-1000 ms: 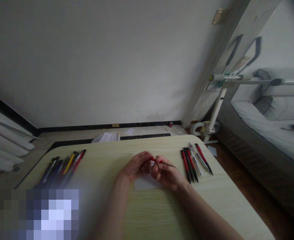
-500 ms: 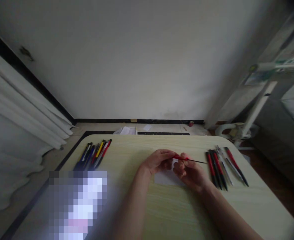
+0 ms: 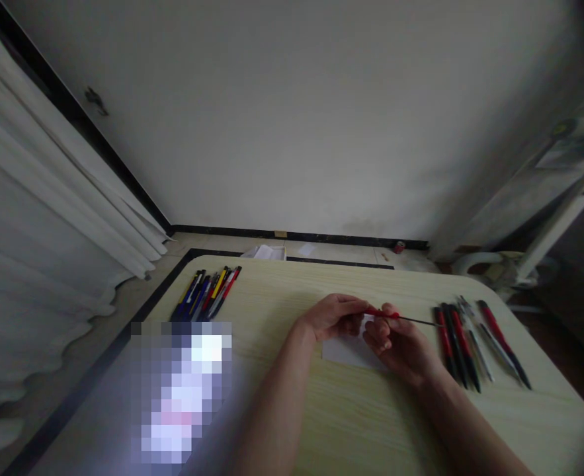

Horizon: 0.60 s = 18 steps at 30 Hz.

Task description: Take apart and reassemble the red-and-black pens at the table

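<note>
Pinching slim red piece (image 3: 391, 315): left hand (image 3: 337, 315), right hand (image 3: 405, 345) | short of far table edge (image 3: 316, 268) | room leftward (pens (image 3: 217, 285) beyond)

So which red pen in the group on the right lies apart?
The rightmost red pen: silver pens lie between it and the other red pens, which are bunched together.

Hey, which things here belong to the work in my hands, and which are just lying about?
Belongs, it seems:
red piece with a thin dark rod, held by left hand and right hand
white paper beneath
pens on the right and left, probably

Just lying about:
box of papers on the floor
small red object near the wall
</note>
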Each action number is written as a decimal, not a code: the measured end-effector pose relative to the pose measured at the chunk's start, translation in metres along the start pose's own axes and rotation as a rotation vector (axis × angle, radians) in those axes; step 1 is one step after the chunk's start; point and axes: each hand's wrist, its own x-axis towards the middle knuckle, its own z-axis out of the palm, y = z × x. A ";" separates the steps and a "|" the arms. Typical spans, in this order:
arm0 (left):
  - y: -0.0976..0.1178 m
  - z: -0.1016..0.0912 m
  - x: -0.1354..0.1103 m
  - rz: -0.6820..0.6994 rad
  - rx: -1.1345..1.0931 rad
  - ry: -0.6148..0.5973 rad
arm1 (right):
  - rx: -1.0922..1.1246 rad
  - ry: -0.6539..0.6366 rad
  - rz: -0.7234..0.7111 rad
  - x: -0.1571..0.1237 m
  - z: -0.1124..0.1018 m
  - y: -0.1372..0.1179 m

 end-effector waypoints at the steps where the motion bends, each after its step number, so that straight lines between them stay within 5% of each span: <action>1: 0.000 0.000 0.000 -0.003 -0.003 0.000 | -0.010 0.001 -0.004 0.000 0.000 0.000; 18: -0.003 -0.001 0.001 0.005 -0.023 0.003 | 0.023 -0.013 0.012 0.000 -0.001 0.001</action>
